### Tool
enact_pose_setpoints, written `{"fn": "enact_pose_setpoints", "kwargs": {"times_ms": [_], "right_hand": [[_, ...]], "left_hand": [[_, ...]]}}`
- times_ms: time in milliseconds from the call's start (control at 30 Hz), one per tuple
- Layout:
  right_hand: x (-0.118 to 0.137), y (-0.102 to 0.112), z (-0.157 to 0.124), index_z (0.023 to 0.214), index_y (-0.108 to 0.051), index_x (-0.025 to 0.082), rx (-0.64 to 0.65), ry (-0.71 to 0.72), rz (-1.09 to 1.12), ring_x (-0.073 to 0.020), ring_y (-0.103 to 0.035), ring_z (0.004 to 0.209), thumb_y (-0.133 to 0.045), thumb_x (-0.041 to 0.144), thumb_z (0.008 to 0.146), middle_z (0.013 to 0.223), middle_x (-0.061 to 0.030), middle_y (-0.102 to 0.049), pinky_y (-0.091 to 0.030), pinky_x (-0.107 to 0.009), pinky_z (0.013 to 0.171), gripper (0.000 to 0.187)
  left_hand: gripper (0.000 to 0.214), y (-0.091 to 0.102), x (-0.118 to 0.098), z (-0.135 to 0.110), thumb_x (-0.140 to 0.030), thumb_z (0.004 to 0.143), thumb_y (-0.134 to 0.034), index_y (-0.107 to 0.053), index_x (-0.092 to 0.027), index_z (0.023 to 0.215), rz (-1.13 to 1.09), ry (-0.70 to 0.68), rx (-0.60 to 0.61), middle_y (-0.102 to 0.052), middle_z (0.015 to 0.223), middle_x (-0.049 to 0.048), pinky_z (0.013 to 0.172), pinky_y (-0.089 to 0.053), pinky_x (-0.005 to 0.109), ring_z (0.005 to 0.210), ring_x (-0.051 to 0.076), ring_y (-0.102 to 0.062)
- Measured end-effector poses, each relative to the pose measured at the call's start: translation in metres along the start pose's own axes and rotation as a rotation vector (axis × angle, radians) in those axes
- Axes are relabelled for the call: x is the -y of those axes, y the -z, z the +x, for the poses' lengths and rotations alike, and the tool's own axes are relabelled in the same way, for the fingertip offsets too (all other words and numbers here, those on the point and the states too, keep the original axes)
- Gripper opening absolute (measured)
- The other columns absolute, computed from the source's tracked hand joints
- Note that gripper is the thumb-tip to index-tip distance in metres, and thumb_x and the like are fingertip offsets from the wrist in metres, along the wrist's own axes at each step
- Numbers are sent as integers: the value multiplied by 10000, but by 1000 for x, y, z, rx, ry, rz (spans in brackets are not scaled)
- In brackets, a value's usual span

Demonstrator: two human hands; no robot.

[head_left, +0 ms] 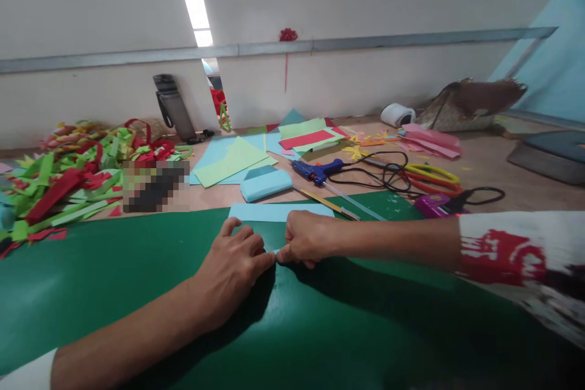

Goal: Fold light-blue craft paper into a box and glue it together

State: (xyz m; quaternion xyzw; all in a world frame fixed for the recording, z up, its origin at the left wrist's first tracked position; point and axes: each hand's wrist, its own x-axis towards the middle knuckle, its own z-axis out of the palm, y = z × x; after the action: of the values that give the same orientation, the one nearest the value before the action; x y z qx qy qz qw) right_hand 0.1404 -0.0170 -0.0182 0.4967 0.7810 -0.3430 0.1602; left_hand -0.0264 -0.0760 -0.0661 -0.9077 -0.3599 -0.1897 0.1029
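Note:
My left hand (236, 265) rests low over the green tabletop, fingers bent, its foremost tip meeting the other hand's. Opposite it, my right hand (307, 237) is closed with its fingers curled in. A tiny pale sliver shows where the fingertips meet; whatever they pinch is mostly hidden. Just behind both hands lies a light blue paper strip (260, 212), partly covered by the right hand. Beyond the strip sits a folded light blue paper piece (266, 184). A yellow cutter or pencil-like tool (326, 203) lies to its right.
A blue glue gun (317, 170) with a clear stick and a tangled black cord lies behind. Yellow-handled scissors (432, 174) and a purple tape-like item (432, 206) are right. Paper scraps (68, 183) heap at left near a grey bottle (176, 109). Green paper sheets (233, 164) lie mid-back.

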Motion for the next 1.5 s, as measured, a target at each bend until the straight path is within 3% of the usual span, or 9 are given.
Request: {"fn": "enact_pose_setpoints", "kwargs": {"times_ms": [233,433,833,933,1000,1067,1167,1300,1500], "right_hand": [[-2,3,15,511,-565,141,93,-68,2,-89,-452,411,-625,369,646,433,10,-523,-375,-210,433,272],[-15,12,-4,494,-509,148,102,-158,5,-76,-402,379,-592,311,689,432,19,-497,-344,-213,399,267],[-69,22,-35,476,-508,149,21,-276,-2,-80,-398,377,-542,274,729,436,11,-507,-352,-222,441,285],[-68,24,-48,482,-517,156,-106,-201,-169,-121,-480,448,-545,297,738,477,-24,-548,-323,-237,463,293],[-59,22,-56,522,-542,162,-345,-54,-376,-151,-512,537,-560,301,745,539,-42,-568,-276,-255,486,264],[-46,18,-60,605,-591,173,-504,85,-416,-161,-527,601,-537,257,768,599,-42,-592,-271,-261,513,191],[-31,8,-53,721,-631,190,-506,270,-263,-151,-545,686,-545,177,755,697,-23,-623,-324,-243,592,94],[-29,-2,-31,884,-633,177,-483,388,-155,-171,-532,876,-593,123,712,896,-45,-616,-350,-247,741,184],[-34,-8,-16,762,-607,157,-400,404,-191,-192,-505,861,-589,171,729,850,-56,-587,-335,-273,722,40]], "left_hand": [[354,2,0,0,-173,929,-338,-660,-203,783,4,-3,32,-584,640,20,799,-281,400,623,149,-450],[320,-1,0,-1,-163,914,-372,-657,-207,775,3,12,23,-590,647,20,816,-278,410,640,154,-462],[313,2,-1,-1,-137,898,-378,-662,-201,783,-27,24,-10,-589,645,20,810,-290,396,619,143,-465],[308,1,-4,-1,-128,893,-378,-664,-203,805,-68,86,-18,-590,652,21,774,-307,364,617,134,-478],[273,-2,-7,1,-128,881,-400,-661,-198,839,-87,143,-45,-596,651,19,732,-315,339,611,132,-488],[230,-5,-10,4,-128,865,-432,-654,-188,864,-87,190,-99,-595,633,13,705,-316,325,597,131,-490],[192,-10,-16,10,-124,846,-462,-645,-178,865,-93,240,-158,-582,603,2,689,-319,313,583,130,-493],[189,-13,-23,18,-119,837,-476,-635,-188,912,-135,277,-164,-598,628,1,676,-315,307,587,132,-496],[173,-16,-30,24,-140,854,-454,-624,-176,850,-156,302,-102,-606,639,2,680,-302,313,605,137,-497]]}}
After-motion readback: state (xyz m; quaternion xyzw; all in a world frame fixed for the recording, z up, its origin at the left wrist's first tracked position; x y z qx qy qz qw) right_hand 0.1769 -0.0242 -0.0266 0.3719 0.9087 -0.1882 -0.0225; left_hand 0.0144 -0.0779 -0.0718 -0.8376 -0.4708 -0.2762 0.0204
